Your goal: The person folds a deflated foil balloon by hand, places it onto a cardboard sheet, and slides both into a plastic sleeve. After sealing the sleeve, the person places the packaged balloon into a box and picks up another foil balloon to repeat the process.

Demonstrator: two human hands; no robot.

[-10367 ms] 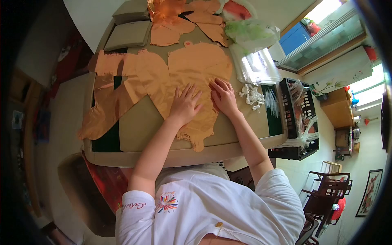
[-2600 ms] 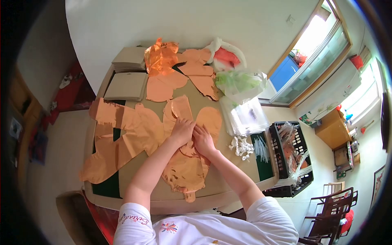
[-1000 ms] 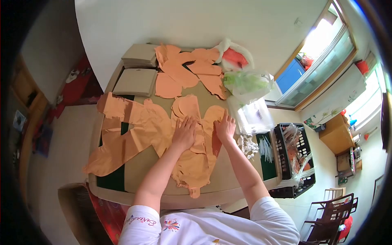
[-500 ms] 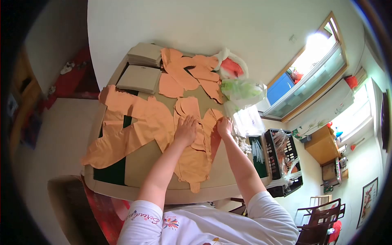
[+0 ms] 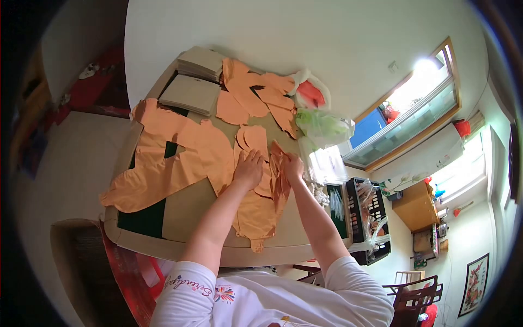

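Note:
A peach-orange garment (image 5: 255, 215) lies spread on the table in front of me. My left hand (image 5: 250, 171) rests on its middle panel with the fingers stretched out. At its right edge, my right hand (image 5: 293, 167) pinches the fabric, which is lifted and bunched toward the middle. A second peach-orange garment (image 5: 201, 144) lies flat to the left, its edge close to the one under my hands. More peach-orange garments (image 5: 237, 95) are piled loosely at the back of the table.
Two stacks of beige cardboard sheets (image 5: 190, 94) stand at the back left. Clear plastic bags (image 5: 327, 163), a green-tinted bag (image 5: 322, 128) and a white bag with red contents (image 5: 309, 95) lie along the right. A black crate (image 5: 368, 210) stands beyond the table's right edge.
My right hand has drawn the garment's right edge up and inward, so that side now stands folded. The left hand stays on the middle panel. The view has shifted slightly.

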